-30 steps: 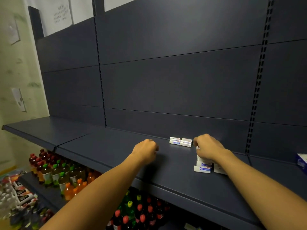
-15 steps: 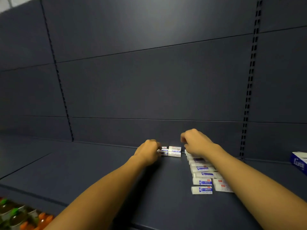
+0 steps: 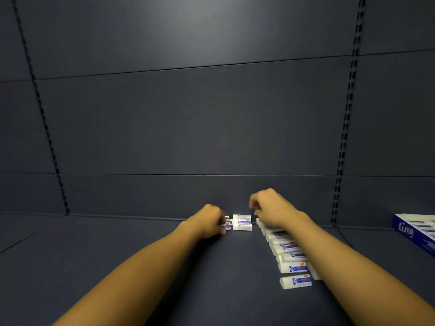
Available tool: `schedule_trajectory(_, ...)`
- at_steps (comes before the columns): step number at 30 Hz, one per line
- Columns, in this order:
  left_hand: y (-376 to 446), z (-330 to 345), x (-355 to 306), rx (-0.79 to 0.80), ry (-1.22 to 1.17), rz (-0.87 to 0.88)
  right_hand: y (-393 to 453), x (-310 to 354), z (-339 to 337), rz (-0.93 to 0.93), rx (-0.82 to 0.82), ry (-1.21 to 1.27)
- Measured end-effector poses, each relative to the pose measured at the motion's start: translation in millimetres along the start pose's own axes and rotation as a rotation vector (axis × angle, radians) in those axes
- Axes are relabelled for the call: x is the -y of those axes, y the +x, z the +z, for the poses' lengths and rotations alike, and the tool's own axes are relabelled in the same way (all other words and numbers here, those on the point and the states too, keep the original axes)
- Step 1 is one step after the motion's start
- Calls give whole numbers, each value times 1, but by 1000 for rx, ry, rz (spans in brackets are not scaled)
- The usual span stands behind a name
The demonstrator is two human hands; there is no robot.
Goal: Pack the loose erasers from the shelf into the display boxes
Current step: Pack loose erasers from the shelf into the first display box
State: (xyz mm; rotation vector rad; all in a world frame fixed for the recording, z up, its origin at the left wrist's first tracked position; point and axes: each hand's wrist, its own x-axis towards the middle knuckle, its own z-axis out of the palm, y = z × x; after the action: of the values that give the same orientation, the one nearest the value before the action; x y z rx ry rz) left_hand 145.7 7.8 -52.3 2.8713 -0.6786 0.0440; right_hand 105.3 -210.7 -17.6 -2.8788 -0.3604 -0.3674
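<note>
Leaning in closer than half a second ago: bottles and lower shelves gone from view, frame now filled by the dark shelf (image 3: 122, 260) and its back panel (image 3: 188, 118).

Left hand (image 3: 209, 221) sitting at the left end of the small stack of erasers (image 3: 242, 222), fingers curled against the leftmost pieces; looking like a pinch on them, though the fingertips are hidden behind the knuckles. Same spot as half a second ago, so probably squaring up or gathering that stack.

Right hand (image 3: 270, 208) hovering just right of the stack, over the far end of the eraser row (image 3: 292, 257), fingers curled downward; holding anything or not, cannot tell. Barely shifted from before.

Row running from under the right wrist toward the camera, pieces lying side by side, nearest one (image 3: 296, 281) a little apart from the rest. More white pieces partly hidden under the right forearm.

Display box (image 3: 416, 230) lying at the far right edge of the shelf, well apart from both hands. Nothing seen going into it yet; packing judged to be at the gathering stage.

Surface: matte dark blue metal. Slotted uprights (image 3: 346, 128) flanking the panel. Lighting dim, soft glare up top.
</note>
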Motion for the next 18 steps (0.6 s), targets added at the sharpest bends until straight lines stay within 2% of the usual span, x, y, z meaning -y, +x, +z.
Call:
schedule_trajectory(5,-1,-6,10,28,-15,46,5,14,12,21,58,-20)
schedule_trajectory(11,-10,-24,23,-31,77,117,13,27,30,32,133,-107)
schedule_trajectory(18,-24,-25,40,-43,6,132,16,36,38,44,168,-179)
